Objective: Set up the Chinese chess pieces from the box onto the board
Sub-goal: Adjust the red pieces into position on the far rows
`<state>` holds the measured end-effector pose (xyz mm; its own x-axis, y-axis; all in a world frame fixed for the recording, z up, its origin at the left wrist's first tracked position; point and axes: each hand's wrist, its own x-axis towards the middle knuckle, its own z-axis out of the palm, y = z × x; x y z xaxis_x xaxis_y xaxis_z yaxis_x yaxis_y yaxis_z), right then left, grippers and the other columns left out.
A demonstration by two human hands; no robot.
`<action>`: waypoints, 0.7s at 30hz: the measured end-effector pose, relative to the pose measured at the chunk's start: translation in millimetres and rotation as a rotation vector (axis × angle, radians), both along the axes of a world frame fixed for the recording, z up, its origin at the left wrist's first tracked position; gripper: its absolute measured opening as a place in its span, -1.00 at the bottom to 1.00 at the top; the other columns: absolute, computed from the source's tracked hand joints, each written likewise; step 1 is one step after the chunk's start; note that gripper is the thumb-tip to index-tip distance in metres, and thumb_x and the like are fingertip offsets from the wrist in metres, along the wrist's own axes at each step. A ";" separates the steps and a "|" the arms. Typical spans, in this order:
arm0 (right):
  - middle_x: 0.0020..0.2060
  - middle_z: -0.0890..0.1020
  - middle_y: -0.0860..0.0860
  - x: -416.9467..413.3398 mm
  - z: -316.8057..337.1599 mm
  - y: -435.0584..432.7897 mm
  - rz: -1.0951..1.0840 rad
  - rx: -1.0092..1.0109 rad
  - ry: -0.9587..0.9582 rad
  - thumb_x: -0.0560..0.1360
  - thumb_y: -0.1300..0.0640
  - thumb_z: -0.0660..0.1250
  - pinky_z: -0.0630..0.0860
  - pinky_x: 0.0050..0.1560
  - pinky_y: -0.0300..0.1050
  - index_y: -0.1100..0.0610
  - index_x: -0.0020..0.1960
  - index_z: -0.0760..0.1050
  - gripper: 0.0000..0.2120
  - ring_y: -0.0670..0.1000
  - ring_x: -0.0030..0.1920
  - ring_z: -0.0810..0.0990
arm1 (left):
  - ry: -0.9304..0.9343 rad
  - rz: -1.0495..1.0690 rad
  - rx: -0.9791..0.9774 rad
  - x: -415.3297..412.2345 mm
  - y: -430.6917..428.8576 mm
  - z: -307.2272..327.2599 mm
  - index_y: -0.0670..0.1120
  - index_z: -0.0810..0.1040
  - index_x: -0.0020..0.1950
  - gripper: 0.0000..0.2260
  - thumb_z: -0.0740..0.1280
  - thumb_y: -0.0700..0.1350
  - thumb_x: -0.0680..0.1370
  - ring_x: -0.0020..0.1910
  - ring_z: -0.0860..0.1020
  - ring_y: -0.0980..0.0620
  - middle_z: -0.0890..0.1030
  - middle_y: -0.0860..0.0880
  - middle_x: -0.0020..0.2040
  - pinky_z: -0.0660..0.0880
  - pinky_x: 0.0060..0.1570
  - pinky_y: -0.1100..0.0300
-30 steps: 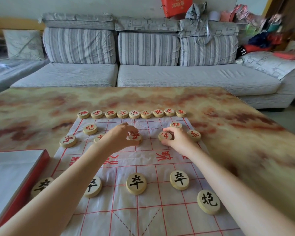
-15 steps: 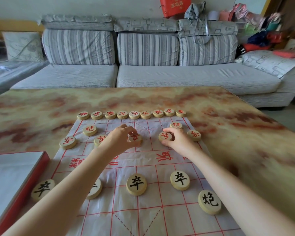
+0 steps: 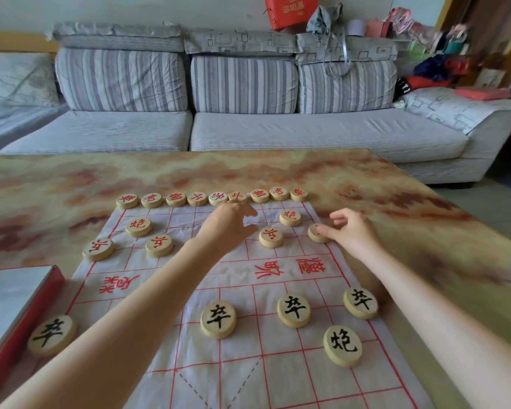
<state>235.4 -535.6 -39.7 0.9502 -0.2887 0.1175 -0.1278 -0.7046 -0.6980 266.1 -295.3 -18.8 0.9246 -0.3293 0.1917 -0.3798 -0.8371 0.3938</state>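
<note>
A paper board with red lines lies on the table. Red pieces form a back row, with cannons and soldiers in front. My left hand hovers over the board's centre with thumb and fingers spread, fingertips near the back row, holding nothing. One fingertip of my right hand touches the soldier at the right edge; its other fingers are loosely curled. Black soldiers and a black cannon lie nearer me.
A red box with a grey top sits at the left edge, a black soldier beside it. The marbled table extends around the board. A grey striped sofa stands behind the table.
Both hands let go of the red soldiers they held. My left hand opened and moved toward the back row. My right hand shifted right to the edge soldier.
</note>
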 end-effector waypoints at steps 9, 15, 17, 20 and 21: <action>-0.10 0.58 0.08 8.3 -11.4 10.8 -0.041 -0.036 0.011 0.17 -0.16 0.55 0.48 -0.06 0.04 0.18 -0.02 0.43 -0.42 0.11 -0.08 0.56 | 0.096 0.021 -0.020 36.3 -75.6 9.9 -0.11 0.49 0.22 -0.66 0.37 -0.06 0.47 0.15 0.53 -0.12 0.55 -0.12 0.20 0.47 0.14 0.04; -0.04 0.55 0.09 11.2 -15.9 7.0 -0.058 -0.072 0.012 0.22 -0.14 0.54 0.37 -0.14 -0.08 0.18 -0.02 0.39 -0.44 0.12 -0.01 0.52 | 0.072 0.147 0.044 43.2 -101.1 -0.1 -0.17 0.45 0.20 -0.43 0.34 0.23 0.40 0.14 0.52 -0.12 0.53 -0.14 0.16 0.42 -0.05 0.12; -0.06 0.56 0.08 12.9 -17.7 5.0 -0.051 -0.090 0.018 0.22 -0.12 0.54 0.35 -0.16 -0.10 0.15 -0.04 0.39 -0.47 0.10 -0.02 0.53 | 0.045 0.172 0.087 43.1 -106.4 -2.1 -0.21 0.42 0.20 -0.37 0.33 0.27 0.38 0.17 0.50 -0.12 0.52 -0.15 0.17 0.41 -0.04 0.12; 0.00 0.55 0.07 15.6 -17.9 1.6 -0.020 -0.089 0.021 0.23 -0.06 0.54 0.42 -0.09 -0.09 0.16 0.00 0.46 -0.52 0.09 0.01 0.54 | 0.058 0.226 0.076 43.3 -110.1 -5.1 -0.22 0.34 0.26 -0.30 0.34 0.27 0.36 0.21 0.49 -0.12 0.50 -0.13 0.21 0.43 0.04 0.12; 0.04 0.53 0.08 17.0 -17.5 0.0 -0.001 -0.083 0.026 0.25 -0.02 0.54 0.44 -0.04 -0.10 0.16 0.04 0.49 -0.54 0.09 0.03 0.54 | 0.068 0.237 0.071 43.5 -110.4 -5.7 -0.21 0.32 0.28 -0.30 0.35 0.26 0.37 0.22 0.48 -0.11 0.49 -0.12 0.22 0.43 0.05 0.12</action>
